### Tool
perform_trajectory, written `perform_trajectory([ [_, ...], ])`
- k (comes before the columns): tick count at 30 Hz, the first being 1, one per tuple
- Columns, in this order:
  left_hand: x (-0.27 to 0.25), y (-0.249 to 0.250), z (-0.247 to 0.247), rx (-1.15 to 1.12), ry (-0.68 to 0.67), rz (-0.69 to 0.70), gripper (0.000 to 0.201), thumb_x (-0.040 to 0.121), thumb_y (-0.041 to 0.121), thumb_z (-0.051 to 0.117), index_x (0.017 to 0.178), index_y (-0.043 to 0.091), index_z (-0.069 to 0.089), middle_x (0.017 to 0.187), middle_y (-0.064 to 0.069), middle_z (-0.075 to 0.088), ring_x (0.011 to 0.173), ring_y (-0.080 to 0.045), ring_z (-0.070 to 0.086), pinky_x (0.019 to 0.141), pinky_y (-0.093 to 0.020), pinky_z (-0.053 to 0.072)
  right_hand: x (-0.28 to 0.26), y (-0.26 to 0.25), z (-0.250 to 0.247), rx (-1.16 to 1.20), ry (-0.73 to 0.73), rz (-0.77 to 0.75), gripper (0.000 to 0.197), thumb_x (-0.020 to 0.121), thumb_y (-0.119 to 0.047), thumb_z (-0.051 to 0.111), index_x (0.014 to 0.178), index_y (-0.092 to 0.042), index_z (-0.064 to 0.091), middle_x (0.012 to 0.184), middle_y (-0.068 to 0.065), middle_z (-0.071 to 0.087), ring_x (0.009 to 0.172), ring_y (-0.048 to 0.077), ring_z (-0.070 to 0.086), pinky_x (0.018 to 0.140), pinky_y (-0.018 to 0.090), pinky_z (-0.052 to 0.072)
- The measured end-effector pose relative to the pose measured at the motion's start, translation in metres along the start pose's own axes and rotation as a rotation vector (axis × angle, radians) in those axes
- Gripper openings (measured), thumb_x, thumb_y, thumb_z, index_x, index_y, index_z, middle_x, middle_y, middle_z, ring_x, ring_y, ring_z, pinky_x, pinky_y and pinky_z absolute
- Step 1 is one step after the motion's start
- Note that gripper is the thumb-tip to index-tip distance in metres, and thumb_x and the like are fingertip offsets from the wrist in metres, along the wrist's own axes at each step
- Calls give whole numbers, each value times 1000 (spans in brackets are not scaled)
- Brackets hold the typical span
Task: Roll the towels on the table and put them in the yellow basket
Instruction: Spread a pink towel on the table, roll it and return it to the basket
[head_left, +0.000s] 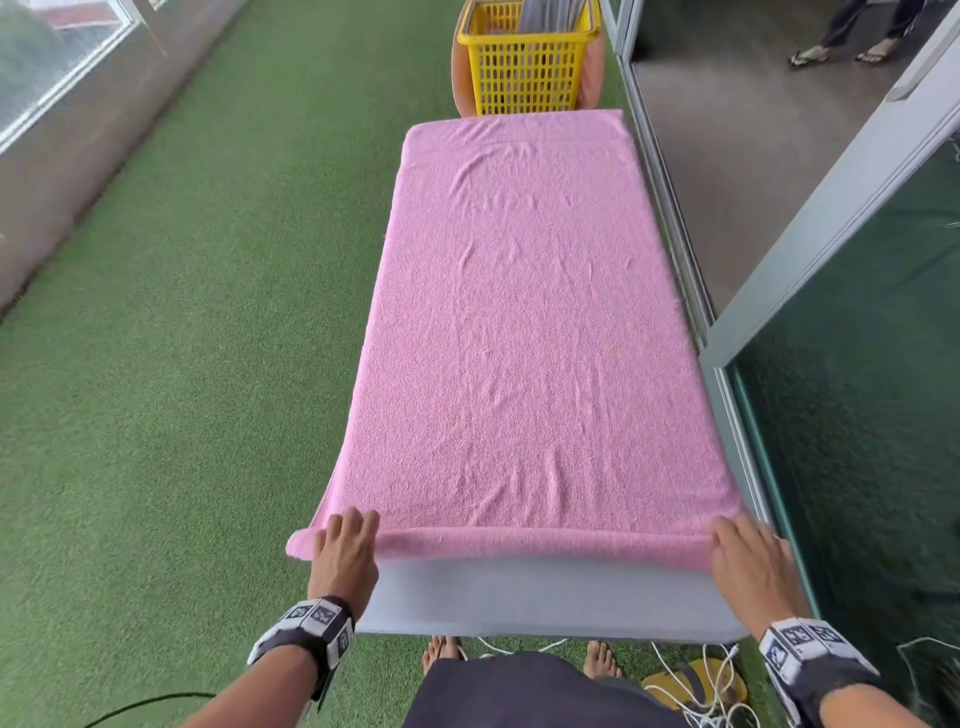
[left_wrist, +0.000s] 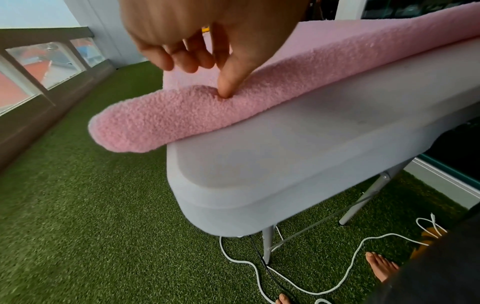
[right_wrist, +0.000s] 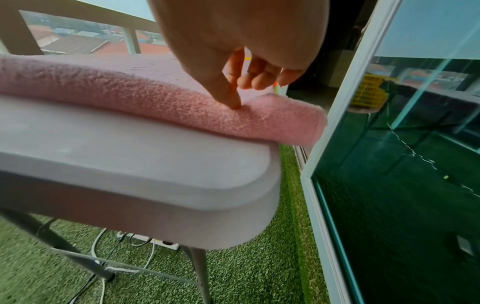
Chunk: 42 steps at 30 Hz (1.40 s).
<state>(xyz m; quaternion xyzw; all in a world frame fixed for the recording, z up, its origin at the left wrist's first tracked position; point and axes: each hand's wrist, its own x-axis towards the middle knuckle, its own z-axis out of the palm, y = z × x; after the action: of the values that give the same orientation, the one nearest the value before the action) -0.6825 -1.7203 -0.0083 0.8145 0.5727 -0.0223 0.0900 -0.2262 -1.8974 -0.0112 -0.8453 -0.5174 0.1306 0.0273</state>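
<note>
Both hands, left hand (head_left: 344, 545) and right hand (head_left: 748, 558), thumbs pressing, fingers curled over the pink towel's (head_left: 524, 322) rolled near edge; towel runs lengthwise toward the yellow basket (head_left: 527, 67), overhanging both desk (head_left: 545, 597) sides.

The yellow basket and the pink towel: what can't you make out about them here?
- Yellow basket, head view: its top is cut off by the frame edge, so the grey contents are unidentifiable.
- Pink towel: whether more towels lie underneath; it covers the table.
- Left hand, right hand, wrist views: blurred, so the fingers' grip is unclear.

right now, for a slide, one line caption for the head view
Both hands, left hand and right hand, press the rolled near edge of the pink towel on the table.
</note>
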Motion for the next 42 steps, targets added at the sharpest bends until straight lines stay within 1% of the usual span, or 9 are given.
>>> perform_trajectory([
  [8, 4, -1, 2, 3, -80, 36, 45, 52, -14, 69, 90, 10, 62, 82, -4, 62, 71, -23, 56, 60, -35, 53, 3, 1, 7, 61, -68, -11, 41, 74, -6, 74, 111, -22, 67, 112, -8, 66, 106, 18, 60, 93, 40, 50],
  [14, 5, 6, -1, -26, -89, 34, 19, 77, -5, 59, 78, 14, 64, 75, 1, 63, 68, -16, 53, 71, -35, 51, 10, -6, -7, -175, -158, 1, 20, 89, -32, 48, 75, -37, 62, 78, -19, 62, 84, 1, 49, 86, 31, 23],
  [18, 0, 4, 2, -39, -83, 30, 32, 86, 3, 29, 94, 13, 58, 86, 3, 55, 78, -15, 49, 85, -37, 49, 18, -7, -10, -69, -150, -5, 22, 95, -26, 46, 75, -35, 46, 76, -12, 59, 78, 3, 51, 87, 33, 29],
  [20, 0, -6, 15, -47, -31, -21, 50, 76, -1, 25, 110, 5, 61, 101, -8, 64, 92, -26, 60, 91, -47, 51, 19, -5, -10, 2, -35, -24, 20, 87, -16, 61, 89, -34, 54, 89, -12, 59, 83, 12, 56, 84, 37, 37],
  [24, -9, -14, 45, -79, -3, -6, 58, 83, -6, 26, 134, 9, 49, 135, -13, 53, 128, -31, 48, 107, -47, 33, 13, -6, 1, 32, -18, -62, 45, 71, 4, 72, 74, -32, 46, 82, -13, 46, 76, 13, 49, 67, 33, 46],
  [27, -22, -2, 39, -35, -73, 94, 51, 81, 5, 54, 132, 3, 51, 133, -16, 56, 126, -32, 49, 103, -47, 34, 4, -12, 4, 47, -42, -87, 48, 66, 3, 73, 84, -31, 45, 88, -13, 49, 81, 13, 52, 71, 31, 49],
  [30, -12, 5, 27, -51, -104, 76, 69, 58, 7, 86, 122, 2, 60, 125, -17, 62, 120, -34, 56, 100, -42, 40, 5, -11, 4, 64, -28, -63, 47, 67, 4, 73, 104, -22, 61, 107, -4, 62, 101, 19, 61, 89, 39, 54],
  [35, 6, 13, 18, -37, -21, 95, 49, 43, -12, 83, 82, 11, 66, 89, -3, 62, 85, -19, 55, 70, -29, 57, 19, -8, -1, 83, -93, -25, 45, 75, 3, 70, 111, -23, 64, 117, -6, 64, 111, 19, 60, 87, 38, 55],
  [42, -6, 11, 11, -15, -33, 125, 43, 41, -11, 82, 71, 14, 64, 66, 5, 60, 60, -14, 57, 50, -22, 50, -4, -12, -1, 94, -99, -18, 39, 70, 3, 75, 99, -22, 67, 101, -8, 66, 93, 16, 61, 72, 24, 43],
])
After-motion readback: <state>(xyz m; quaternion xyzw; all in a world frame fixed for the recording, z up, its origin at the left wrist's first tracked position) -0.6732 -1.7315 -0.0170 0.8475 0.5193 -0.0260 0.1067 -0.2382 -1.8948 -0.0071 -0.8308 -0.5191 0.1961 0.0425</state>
